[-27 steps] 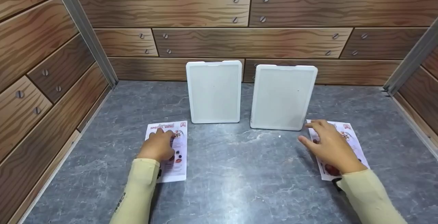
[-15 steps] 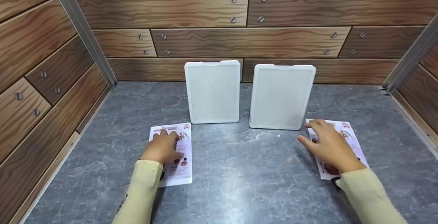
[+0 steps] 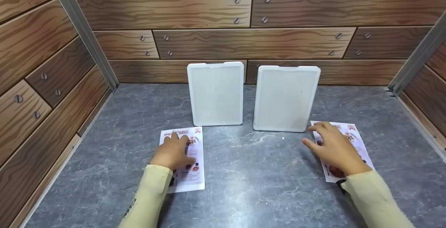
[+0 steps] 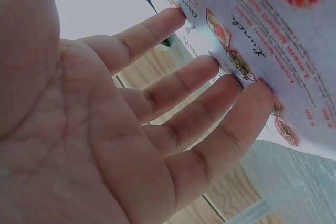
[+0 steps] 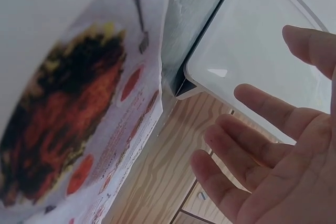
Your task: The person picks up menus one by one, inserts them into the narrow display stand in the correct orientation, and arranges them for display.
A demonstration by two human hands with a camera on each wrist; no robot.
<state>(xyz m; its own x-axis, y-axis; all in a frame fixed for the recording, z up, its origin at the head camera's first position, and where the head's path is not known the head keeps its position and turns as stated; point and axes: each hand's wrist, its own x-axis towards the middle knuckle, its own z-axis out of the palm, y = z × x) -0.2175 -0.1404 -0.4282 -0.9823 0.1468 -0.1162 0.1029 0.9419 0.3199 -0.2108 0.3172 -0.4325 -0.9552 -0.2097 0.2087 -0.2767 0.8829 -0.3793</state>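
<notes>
A printed menu sheet lies flat on the grey tabletop at left. My left hand rests on it with fingers spread. In the left wrist view, its fingertips meet the printed face of the sheet. Another menu sheet lies at right, partly hidden beneath my right hand. That hand's fingers are loosely bent and hold nothing. The right wrist view has the fingers apart from the sheet, with a white panel beyond them.
Two white rectangular panels, one at left and one at right, stand upright behind the sheets. Wood-patterned walls enclose the grey tabletop at the back and sides. A small white speck lies before the right panel.
My left hand has slid the left menu sheet to the right and slightly toward me, below the left panel. The right hand and its sheet have stayed in place.
</notes>
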